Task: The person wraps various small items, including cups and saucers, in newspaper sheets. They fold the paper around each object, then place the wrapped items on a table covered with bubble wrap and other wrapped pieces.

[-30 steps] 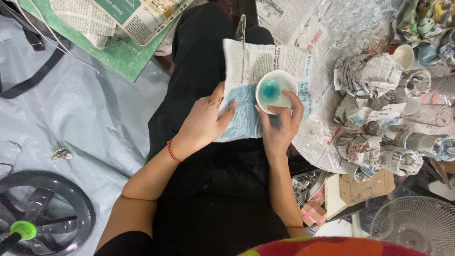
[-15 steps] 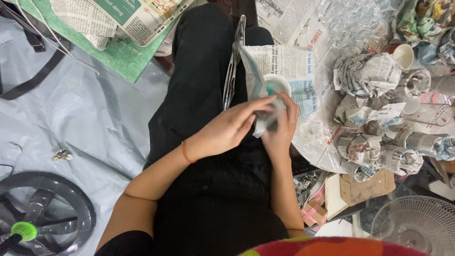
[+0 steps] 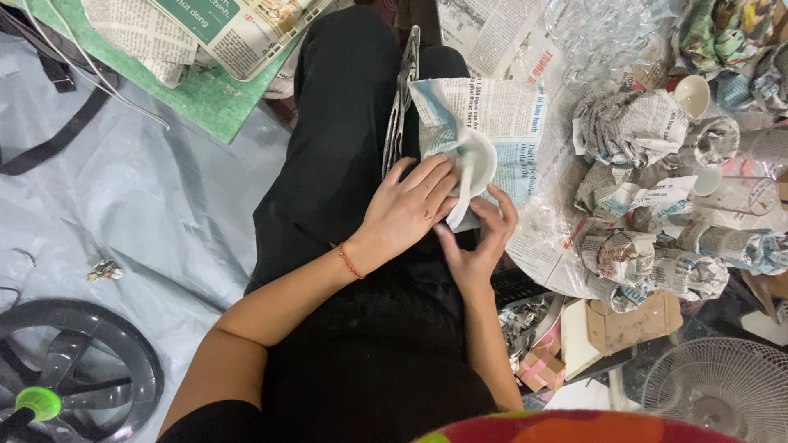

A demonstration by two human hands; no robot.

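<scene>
Head view: both hands meeting over the lap, busy with a small white bowl (image 3: 478,156) and a sheet of newspaper (image 3: 492,115). Left hand (image 3: 406,209) laid palm down, fingers (image 3: 435,176) spread and lightly curled, pressing a fold of the paper against the near side of the bowl. Right hand (image 3: 480,238) below and just beside it, fingers bent upward, gripping the lower edge of the paper under the bowl. Bowl tilted on its side, rim partly showing, half covered by paper, resting on the right thigh of the black trousers (image 3: 336,164). Thin red bracelet (image 3: 350,261) around the left wrist. To the right, near the hands, a heap of paper-wrapped bundles (image 3: 632,127) lying on more spread newspaper, with a bare white cup (image 3: 691,94) among them and clear glasses (image 3: 607,33) further up. Lower right, a white fan grille (image 3: 718,390) and a scrap of cardboard (image 3: 632,320). To the left, grey plastic sheeting (image 3: 123,205) over the floor, a green mat (image 3: 205,98) with more newspaper on it at the top, and a dark fan part (image 3: 74,369) with a green hub at the bottom corner.
</scene>
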